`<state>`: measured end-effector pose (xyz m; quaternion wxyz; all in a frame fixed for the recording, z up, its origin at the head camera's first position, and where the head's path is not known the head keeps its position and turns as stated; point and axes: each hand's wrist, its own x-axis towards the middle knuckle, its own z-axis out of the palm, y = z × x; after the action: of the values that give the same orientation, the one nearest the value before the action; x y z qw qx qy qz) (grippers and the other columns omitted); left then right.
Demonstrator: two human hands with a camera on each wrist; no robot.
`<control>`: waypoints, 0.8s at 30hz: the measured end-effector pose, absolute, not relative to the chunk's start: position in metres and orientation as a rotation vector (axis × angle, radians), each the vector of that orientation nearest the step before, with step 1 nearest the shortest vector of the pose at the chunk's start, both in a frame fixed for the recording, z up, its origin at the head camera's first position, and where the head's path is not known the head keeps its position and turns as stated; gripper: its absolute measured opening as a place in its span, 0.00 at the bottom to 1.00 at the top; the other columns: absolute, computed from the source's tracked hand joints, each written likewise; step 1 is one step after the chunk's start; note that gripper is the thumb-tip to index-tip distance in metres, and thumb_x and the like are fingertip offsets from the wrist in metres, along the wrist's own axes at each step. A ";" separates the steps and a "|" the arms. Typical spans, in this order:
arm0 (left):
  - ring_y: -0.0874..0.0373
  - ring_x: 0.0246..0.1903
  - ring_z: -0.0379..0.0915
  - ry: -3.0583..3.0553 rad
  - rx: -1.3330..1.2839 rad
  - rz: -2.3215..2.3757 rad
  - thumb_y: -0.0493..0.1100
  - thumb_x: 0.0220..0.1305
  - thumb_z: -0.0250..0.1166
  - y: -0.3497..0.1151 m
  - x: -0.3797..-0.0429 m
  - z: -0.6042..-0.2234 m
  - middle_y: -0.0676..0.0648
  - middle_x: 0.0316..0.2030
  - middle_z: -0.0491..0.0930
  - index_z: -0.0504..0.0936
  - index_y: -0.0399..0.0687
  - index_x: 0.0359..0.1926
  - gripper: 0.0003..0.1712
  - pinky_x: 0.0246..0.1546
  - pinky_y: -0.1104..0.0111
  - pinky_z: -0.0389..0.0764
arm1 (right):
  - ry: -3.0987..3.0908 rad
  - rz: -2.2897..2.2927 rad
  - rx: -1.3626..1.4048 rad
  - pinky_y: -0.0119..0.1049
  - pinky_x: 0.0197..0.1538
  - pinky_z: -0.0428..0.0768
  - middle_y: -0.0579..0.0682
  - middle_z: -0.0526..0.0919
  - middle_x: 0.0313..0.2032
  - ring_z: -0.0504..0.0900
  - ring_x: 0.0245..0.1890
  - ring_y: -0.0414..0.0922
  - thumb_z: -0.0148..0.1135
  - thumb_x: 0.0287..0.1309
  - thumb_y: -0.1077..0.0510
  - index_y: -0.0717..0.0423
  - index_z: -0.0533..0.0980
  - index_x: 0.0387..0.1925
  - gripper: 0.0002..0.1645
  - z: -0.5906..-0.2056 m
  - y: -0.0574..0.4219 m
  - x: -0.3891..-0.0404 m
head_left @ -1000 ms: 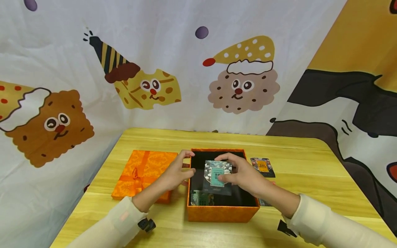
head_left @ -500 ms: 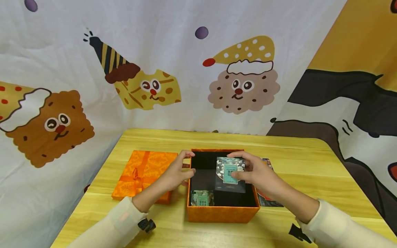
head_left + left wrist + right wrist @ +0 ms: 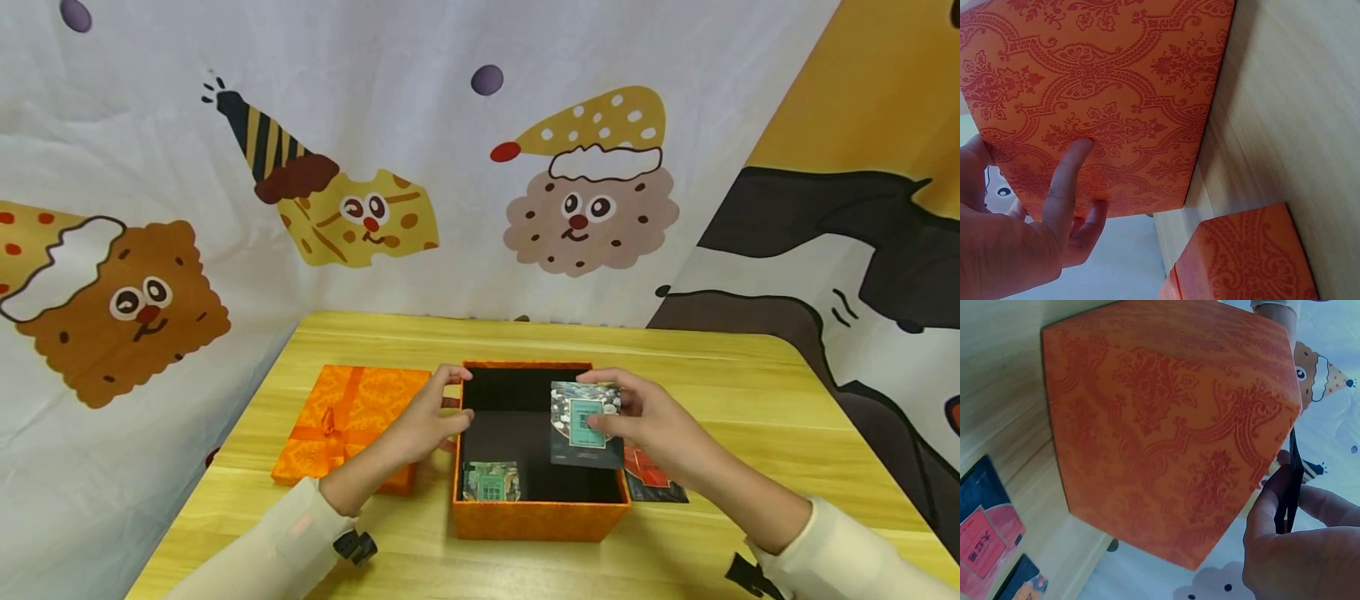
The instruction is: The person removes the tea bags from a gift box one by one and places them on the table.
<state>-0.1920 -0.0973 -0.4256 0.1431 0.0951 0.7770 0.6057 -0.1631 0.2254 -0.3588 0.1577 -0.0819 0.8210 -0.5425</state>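
Observation:
An orange patterned box [image 3: 540,521] with a dark inside stands uncovered at the middle of the table. My left hand [image 3: 429,421] grips its left wall, and in the left wrist view some fingers [image 3: 1067,187] press on the patterned outside. My right hand [image 3: 656,421] pinches a flat dark sachet [image 3: 566,450] with a teal label, over the right side of the box. Seen edge-on in the right wrist view, this sachet [image 3: 1291,494] lies between thumb and fingers, apart from the table. Inside the box, at the front left corner, rests a sachet with a green label [image 3: 491,483].
Left of the box lies the orange lid [image 3: 382,383] with a ribbon bow. A red-labelled sachet [image 3: 651,475] lies on the wooden table [image 3: 712,375] to the right, and the right wrist view shows an orange-labelled sachet [image 3: 1027,589] nearby. A cartoon-print cloth [image 3: 450,292] hangs behind.
My right hand has moved rightward with the teal-labelled sachet, from over the middle of the box to its right side. My left hand has stayed on the left wall.

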 end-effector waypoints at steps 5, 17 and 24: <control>0.35 0.62 0.70 2.236 0.280 1.746 0.37 0.68 0.66 -0.097 -0.192 -0.426 0.40 0.73 0.60 0.64 0.49 0.69 0.32 0.26 0.57 0.87 | 2.319 -1.600 -0.205 0.35 0.28 0.75 0.59 0.73 0.38 0.71 0.29 0.48 0.69 0.66 0.58 0.52 0.70 0.69 0.32 -0.359 0.239 -0.162; 0.35 0.62 0.70 2.242 0.278 1.738 0.37 0.69 0.66 -0.098 -0.192 -0.425 0.40 0.73 0.59 0.65 0.51 0.68 0.31 0.27 0.57 0.87 | 2.203 -1.770 -0.161 0.43 0.43 0.88 0.62 0.76 0.48 0.85 0.41 0.50 0.63 0.69 0.63 0.56 0.70 0.65 0.26 -0.365 0.257 -0.162; 0.33 0.64 0.68 2.231 0.278 1.742 0.38 0.70 0.66 -0.098 -0.192 -0.424 0.40 0.73 0.59 0.64 0.49 0.69 0.32 0.28 0.57 0.87 | 2.236 -1.776 -0.163 0.42 0.43 0.87 0.59 0.74 0.50 0.82 0.42 0.48 0.60 0.72 0.61 0.56 0.73 0.61 0.19 -0.371 0.264 -0.159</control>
<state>-0.1917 -0.0983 -0.4244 0.1484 0.0965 0.7758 0.6057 -0.1595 0.2642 -0.3713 0.1403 -0.0563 0.7741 -0.6148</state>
